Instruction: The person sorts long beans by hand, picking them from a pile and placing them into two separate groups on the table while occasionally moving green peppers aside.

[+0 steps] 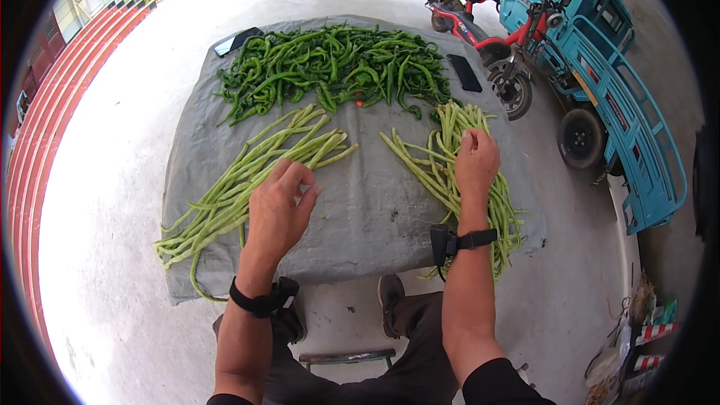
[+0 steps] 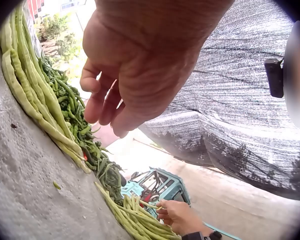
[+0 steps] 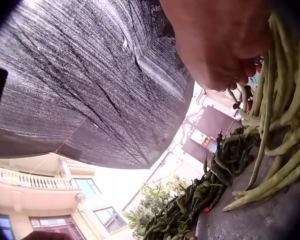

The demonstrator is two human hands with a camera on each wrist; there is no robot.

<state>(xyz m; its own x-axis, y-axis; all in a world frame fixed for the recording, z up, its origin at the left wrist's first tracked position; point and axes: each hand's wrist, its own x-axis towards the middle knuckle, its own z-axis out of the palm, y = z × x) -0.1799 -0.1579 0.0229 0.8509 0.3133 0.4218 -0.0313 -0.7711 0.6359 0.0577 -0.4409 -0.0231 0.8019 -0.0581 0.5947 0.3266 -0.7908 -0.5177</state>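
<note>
Long pale green beans lie in two piles on a grey cloth-covered table (image 1: 360, 202). My left hand (image 1: 281, 199) hovers over the near edge of the left long bean pile (image 1: 225, 195), its fingers loosely bent and nothing between them in the left wrist view. Over the right long bean pile (image 1: 450, 116), my right hand (image 1: 478, 165) pinches the end of a long bean (image 2: 149, 205) between thumb and fingers. That fingertip grip is mostly hidden behind the hand in the right wrist view.
A wide heap of green chili peppers (image 1: 330, 67) covers the table's far side. One phone (image 1: 465, 73) lies right of it, another phone (image 1: 238, 41) at the far left corner. A red electric bike (image 1: 480, 30) and a blue cargo tricycle (image 1: 600, 67) stand to the right.
</note>
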